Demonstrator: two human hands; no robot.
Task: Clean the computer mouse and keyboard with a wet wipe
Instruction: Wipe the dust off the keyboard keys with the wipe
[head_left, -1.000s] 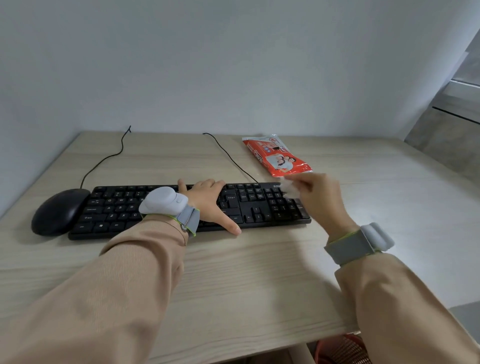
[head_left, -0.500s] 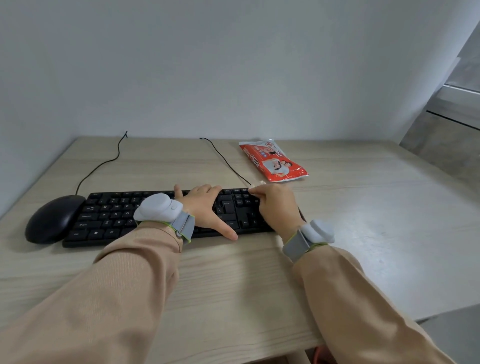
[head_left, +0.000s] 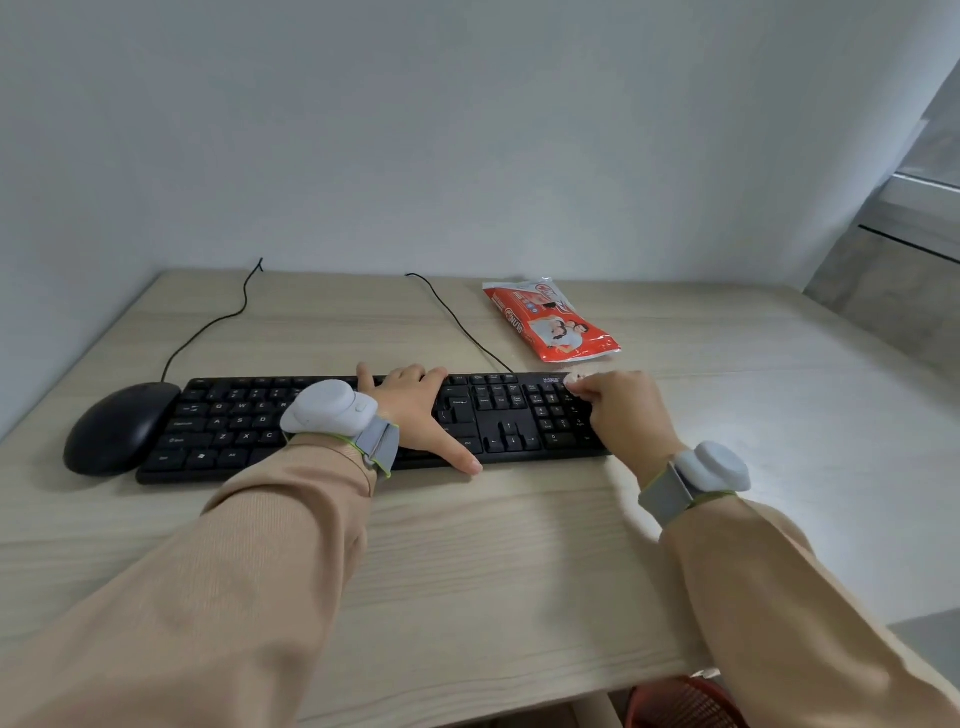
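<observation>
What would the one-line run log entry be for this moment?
phase: wiping keyboard | left hand: flat on keys, steadying | right hand: pressing wet wipe on numpad's far corner | mouse: untouched

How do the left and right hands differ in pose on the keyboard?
The left hand lies flat and spread on the middle of the keyboard, holding nothing; the right hand is curled at the number-pad end, its grip closed on a wet wipe. Both wear a grey wrist device and beige sleeve.
</observation>
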